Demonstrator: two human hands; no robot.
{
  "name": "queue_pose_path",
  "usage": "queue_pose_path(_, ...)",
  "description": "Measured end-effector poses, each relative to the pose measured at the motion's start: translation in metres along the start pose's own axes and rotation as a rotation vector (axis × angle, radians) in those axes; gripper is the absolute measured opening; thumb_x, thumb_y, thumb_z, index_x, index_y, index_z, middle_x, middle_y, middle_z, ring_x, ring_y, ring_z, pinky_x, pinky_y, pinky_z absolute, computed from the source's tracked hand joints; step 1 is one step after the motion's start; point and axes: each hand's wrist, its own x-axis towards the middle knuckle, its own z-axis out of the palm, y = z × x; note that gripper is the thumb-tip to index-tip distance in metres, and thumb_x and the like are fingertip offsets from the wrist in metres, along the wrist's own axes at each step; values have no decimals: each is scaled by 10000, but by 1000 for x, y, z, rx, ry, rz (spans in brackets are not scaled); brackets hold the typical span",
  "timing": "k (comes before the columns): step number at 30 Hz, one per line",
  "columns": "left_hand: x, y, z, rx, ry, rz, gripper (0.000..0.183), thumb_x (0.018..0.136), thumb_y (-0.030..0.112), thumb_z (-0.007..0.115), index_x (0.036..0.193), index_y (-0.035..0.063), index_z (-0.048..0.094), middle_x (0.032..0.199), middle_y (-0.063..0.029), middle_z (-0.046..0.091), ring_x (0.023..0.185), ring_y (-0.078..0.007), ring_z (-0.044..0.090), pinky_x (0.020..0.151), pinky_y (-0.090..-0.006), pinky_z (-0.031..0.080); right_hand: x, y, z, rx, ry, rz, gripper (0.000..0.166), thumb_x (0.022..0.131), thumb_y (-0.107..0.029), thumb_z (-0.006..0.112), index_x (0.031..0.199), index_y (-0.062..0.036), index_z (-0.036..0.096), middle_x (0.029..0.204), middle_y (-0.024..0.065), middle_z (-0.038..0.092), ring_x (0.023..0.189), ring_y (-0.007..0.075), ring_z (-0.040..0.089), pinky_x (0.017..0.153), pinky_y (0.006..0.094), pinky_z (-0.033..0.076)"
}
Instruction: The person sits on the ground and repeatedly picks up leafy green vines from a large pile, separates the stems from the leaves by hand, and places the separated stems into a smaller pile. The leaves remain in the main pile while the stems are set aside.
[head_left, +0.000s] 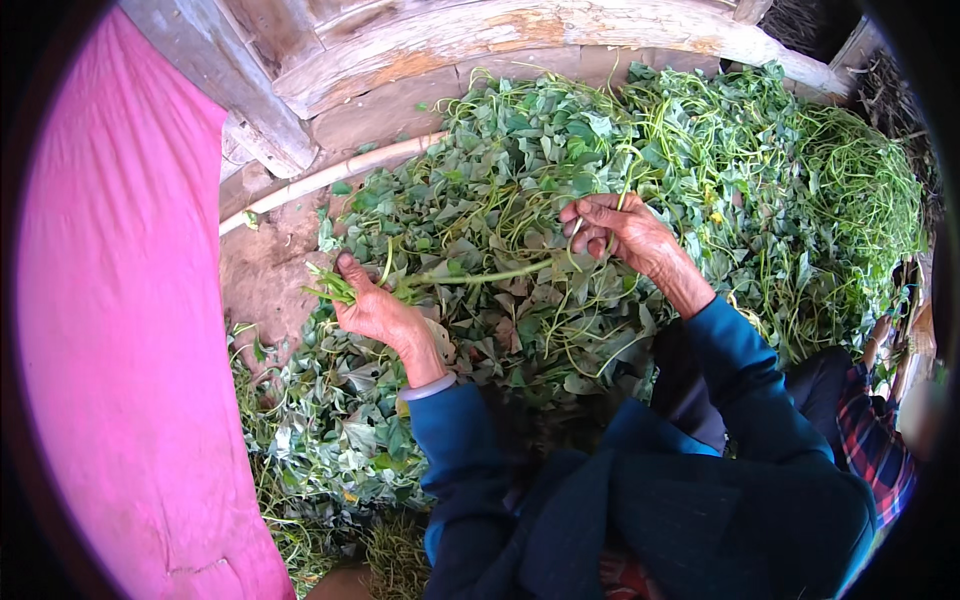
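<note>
My left hand (379, 311) is closed around a small bunch of green stems (332, 285), their ends sticking out past the thumb. From that hand a longer vine stem (487, 276) runs to the right, below my other hand. Up and to the right, my right hand (619, 229) pinches a thin green stem (626, 180) between thumb and fingers, and part of it curls below the fingertips. Under both hands spreads a heap of leafy vines (517, 202), with heart-shaped and pointed leaves, some wilted. A pale bangle (427, 387) circles my left wrist.
At left hangs a pink cloth (135, 315). A wooden post (225, 82) and a weathered beam (525, 34) bound the far side. One pale pole (337, 176) lies on the dirt floor (270, 285). Beside me at right, a person's plaid sleeve (870, 442) shows.
</note>
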Motion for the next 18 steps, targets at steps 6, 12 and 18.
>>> queue_pose_path(6,-51,-4,15,301,-962,-502,278,717,330,703,825,80,647,570,14,536,465,-84,472,392,-192,359,12,-5,21,70,-11,24,238,860,-177,536,934,45,584,820,96,622,663,163,610,538,241,466)
queue_pose_path(12,-63,-20,22,76,-1067,-679,220,728,206,699,848,40,619,665,-30,598,504,-83,494,416,-192,345,26,-10,35,-141,8,44,292,857,-222,545,1006,28,557,757,67,598,608,128,569,505,225,445)
queue_pose_path(18,-44,-27,18,-233,-820,-838,200,762,220,671,852,61,589,792,-35,617,652,-122,569,438,-235,373,21,-1,28,-921,-128,-213,413,863,-365,515,1059,-1,521,736,48,578,594,132,538,557,266,451)
